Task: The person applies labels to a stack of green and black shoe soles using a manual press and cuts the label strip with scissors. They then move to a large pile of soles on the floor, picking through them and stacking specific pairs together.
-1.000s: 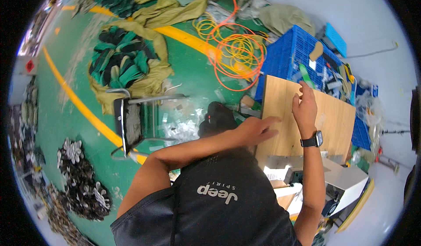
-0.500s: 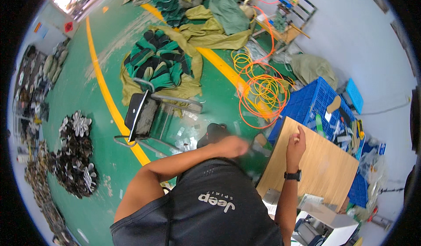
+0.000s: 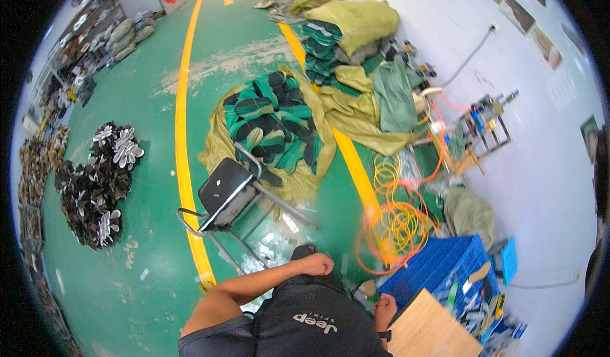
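My left hand (image 3: 318, 264) is closed in a loose fist in front of my body, above my dark shoe (image 3: 302, 252), and no object shows in it. My right hand (image 3: 385, 309), with a dark watch (image 3: 384, 335) at its wrist, is just left of a wooden tabletop (image 3: 424, 331). Its fingers are curled, and I see nothing held in them. Ahead of my left arm stands a metal-framed chair with a black back (image 3: 224, 183). A heap of green and black sole-shaped pieces (image 3: 270, 118) lies beyond it on an olive sheet (image 3: 219, 131).
Blue crates (image 3: 422, 265) with mixed items stand beyond the tabletop. Coiled orange and yellow hoses (image 3: 400, 226) lie on the floor, near a small wooden bench (image 3: 464, 160) with a device. A dark, shaggy pile (image 3: 95, 188) is at the left; loaded shelves (image 3: 76, 45) line the wall.
The view has swung, so the floor ahead shows more and the tabletop sits lower. My right hand has moved off the tabletop toward my body. My left hand is drawn in closer to my body.
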`<act>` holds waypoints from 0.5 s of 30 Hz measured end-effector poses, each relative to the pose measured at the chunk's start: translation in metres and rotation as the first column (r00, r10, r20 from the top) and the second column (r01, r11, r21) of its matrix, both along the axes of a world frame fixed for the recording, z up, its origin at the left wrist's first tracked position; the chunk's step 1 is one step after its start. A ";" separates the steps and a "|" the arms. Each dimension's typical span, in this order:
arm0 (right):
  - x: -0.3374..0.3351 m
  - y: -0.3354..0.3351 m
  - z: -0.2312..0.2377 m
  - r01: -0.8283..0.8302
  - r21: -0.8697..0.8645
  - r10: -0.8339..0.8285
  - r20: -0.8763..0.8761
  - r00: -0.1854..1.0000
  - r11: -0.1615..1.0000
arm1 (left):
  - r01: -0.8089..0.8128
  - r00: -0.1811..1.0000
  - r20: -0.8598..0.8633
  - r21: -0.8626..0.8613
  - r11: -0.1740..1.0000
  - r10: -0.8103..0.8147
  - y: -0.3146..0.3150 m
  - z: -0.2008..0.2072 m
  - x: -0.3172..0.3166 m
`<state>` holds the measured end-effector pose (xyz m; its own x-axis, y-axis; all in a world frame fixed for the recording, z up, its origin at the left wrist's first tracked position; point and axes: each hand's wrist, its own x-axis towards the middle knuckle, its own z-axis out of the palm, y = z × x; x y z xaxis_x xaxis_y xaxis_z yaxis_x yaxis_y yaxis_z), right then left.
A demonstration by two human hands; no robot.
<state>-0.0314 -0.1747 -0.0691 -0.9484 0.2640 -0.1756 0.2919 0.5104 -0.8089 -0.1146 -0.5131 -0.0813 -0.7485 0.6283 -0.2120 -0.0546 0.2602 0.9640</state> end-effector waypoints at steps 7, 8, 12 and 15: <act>-0.130 -0.103 -0.052 -0.564 0.092 0.558 0.078 0.826 0.821 | -0.385 0.921 -0.002 -0.143 0.912 0.388 -0.105 -0.034 0.021; -0.147 -0.122 -0.046 -0.648 0.098 0.637 0.125 0.761 0.755 | -0.428 0.894 0.052 -0.198 0.882 0.445 -0.115 -0.039 0.033; -0.217 -0.180 -0.032 -0.837 -0.122 0.831 0.260 0.492 0.534 | -0.596 0.750 0.070 -0.361 0.718 0.658 -0.126 -0.028 0.071; -0.266 -0.188 -0.105 -0.943 0.102 0.946 -0.100 0.308 0.317 | -0.751 0.555 0.062 -0.393 0.531 0.830 -0.094 -0.077 0.117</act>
<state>-0.2969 -0.3624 -0.1739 -0.5633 -0.8246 -0.0518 -0.4954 0.3873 -0.7775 0.0029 -0.6068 -0.1586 -0.8107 -0.3236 -0.4880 -0.5718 0.2580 0.7788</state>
